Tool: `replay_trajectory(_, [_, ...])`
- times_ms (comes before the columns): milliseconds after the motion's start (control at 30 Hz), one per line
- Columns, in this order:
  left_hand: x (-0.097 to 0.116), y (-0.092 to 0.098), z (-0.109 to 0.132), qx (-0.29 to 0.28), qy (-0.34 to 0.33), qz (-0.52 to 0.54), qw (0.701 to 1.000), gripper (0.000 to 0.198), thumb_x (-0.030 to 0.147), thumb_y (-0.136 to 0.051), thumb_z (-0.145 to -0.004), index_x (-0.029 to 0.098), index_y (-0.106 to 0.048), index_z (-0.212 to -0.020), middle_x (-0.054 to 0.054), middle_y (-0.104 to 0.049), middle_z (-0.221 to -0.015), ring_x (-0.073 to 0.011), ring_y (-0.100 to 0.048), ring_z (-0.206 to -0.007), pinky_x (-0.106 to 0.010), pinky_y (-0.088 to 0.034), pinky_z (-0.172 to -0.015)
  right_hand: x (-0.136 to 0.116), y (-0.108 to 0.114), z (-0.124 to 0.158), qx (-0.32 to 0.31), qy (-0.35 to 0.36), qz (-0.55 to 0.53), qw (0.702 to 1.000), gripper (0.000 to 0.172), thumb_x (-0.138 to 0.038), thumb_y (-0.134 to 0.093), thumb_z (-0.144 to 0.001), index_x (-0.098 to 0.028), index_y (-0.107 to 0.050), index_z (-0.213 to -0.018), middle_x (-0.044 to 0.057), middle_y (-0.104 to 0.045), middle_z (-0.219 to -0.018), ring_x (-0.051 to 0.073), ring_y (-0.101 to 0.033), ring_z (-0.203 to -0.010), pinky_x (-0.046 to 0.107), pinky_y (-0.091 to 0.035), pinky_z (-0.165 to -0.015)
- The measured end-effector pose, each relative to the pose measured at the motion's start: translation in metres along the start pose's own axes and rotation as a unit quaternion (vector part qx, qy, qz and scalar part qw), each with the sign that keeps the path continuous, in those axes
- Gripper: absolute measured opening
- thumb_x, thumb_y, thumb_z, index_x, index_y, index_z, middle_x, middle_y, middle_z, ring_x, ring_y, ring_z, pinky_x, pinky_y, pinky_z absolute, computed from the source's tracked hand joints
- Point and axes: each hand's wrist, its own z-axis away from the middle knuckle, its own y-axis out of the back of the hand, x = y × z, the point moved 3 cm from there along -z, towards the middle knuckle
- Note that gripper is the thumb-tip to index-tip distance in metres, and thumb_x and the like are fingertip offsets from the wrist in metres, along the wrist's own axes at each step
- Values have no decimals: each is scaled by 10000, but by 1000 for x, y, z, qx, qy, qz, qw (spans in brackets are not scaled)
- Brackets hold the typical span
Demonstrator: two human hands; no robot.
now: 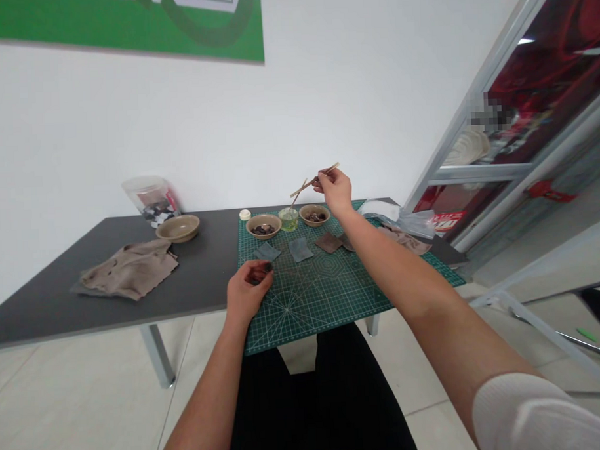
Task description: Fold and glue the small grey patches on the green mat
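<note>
Near the centre of the frame, a thin stick (307, 185) is gripped between the fingertips of the right hand (332, 182), raised above the counter; the stick is tilted, its lower end pointed left. Below and left of centre, a small dark piece (268, 267) is pinched by the curled left hand (249, 284), by which the left edge of the green cutting mat (310, 310) is partly covered. Dark marks can be seen on the fingers of both hands.

Just below the held stick, a second stick (294, 201) is leaned in a greenish cup (288, 219). The cup is flanked by a left bowl (264, 226) and a right bowl (315, 215), in both of which dark pieces are contained. In front of them, two grey-blue squares (301, 250) and a brown square (328, 242) are laid flat. A small white container (245, 215) is placed at the mat's upper left corner.

At the right of the mat, a clear plastic bag (405, 220) is partly hidden by the right forearm. Towards the left of the frame, a brown cloth (129, 269), another bowl (178, 228) and a clear tub (152, 200) are set on the dark counter (206, 281)
</note>
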Motion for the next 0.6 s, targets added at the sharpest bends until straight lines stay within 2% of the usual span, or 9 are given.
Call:
replay_trajectory(167, [3, 0, 0, -2, 7, -9, 1000, 285, 346, -735, -686, 191, -674, -917, -20, -695, -777, -133, -621, -625, -260, -517, -609, 12, -4, -2, -9, 4, 41, 999, 187, -350, -691, -766, -200, -607, -839, -12, -656, -706, 125, -664, -666, 290, -580, -679])
replay_trajectory(400, [4, 0, -1, 6, 6, 13, 1000, 279, 344, -739, -685, 193, -666, -907, -20, -692, -773, -131, -620, -618, -263, -523, -613, 7, -4, 0, -28, 29, 67, 997, 151, -328, -683, -775, -212, -612, -839, -19, -637, -704, 131, -645, -678, 308, -568, -722])
replay_trajectory(600, [1, -2, -1, 0, 10, 20, 1000, 281, 340, -738, -685, 194, -659, -912, -9, -678, -756, -125, -614, -608, -261, -520, -614, 16, -9, 0, -82, 54, 141, 985, 133, -322, -654, -798, -209, -622, -862, -13, -644, -702, 150, -645, -693, 345, -543, -780])
